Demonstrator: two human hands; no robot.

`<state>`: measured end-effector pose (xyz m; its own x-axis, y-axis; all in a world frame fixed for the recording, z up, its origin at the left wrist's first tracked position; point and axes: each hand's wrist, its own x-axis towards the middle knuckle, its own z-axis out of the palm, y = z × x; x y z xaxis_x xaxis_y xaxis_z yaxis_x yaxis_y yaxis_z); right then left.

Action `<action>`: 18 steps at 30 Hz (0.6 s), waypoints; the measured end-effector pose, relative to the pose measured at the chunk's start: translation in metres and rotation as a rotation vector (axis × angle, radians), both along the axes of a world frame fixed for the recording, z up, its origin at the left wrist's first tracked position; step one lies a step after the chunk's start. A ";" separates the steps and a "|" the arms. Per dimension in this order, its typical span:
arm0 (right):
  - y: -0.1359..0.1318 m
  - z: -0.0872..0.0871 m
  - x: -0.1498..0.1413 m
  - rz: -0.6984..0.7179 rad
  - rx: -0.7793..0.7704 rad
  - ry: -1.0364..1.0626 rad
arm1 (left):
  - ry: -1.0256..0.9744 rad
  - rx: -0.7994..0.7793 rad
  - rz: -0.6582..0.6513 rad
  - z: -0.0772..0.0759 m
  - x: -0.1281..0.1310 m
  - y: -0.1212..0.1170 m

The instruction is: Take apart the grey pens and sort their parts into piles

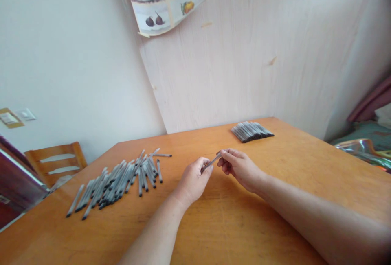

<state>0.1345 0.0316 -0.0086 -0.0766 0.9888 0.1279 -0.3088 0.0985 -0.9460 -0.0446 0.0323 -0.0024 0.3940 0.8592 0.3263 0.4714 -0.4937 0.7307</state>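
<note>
Above the middle of the wooden table (226,232), my two hands hold one slim grey pen (211,162) between them. My left hand (194,178) is closed on its lower left end, the thumb lying along it. The fingers of my right hand (236,164) pinch the upper right end, and their tips partly hide it. To the left lies a loose, spread-out heap of grey pens (122,179) with dark ends, pointing different ways. A tidy row of similar pens (252,131), packed side by side, rests near the far edge, beyond my right hand.
A wooden chair (58,160) stands by the table's left side. Behind the far edge rises a pale panel (238,73) with a sheet of fruit pictures (166,0) on it. At the right edge of view is a shiny, clear plastic-looking item (359,151).
</note>
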 end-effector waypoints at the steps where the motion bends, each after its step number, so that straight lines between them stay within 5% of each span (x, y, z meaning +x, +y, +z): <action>1: 0.000 0.000 0.000 -0.006 0.005 -0.008 | 0.025 0.017 -0.008 0.001 0.001 -0.001; 8: 0.001 0.003 0.003 -0.075 0.003 -0.114 | 0.125 0.083 -0.006 0.008 0.004 -0.009; 18: 0.006 0.001 0.004 -0.103 0.019 -0.094 | -0.054 -0.180 -0.029 0.015 0.012 -0.012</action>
<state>0.1384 0.0372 -0.0078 0.0123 0.9896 0.1433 -0.2060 0.1427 -0.9681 -0.0325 0.0200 0.0124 0.4054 0.8942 0.1899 0.4169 -0.3657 0.8321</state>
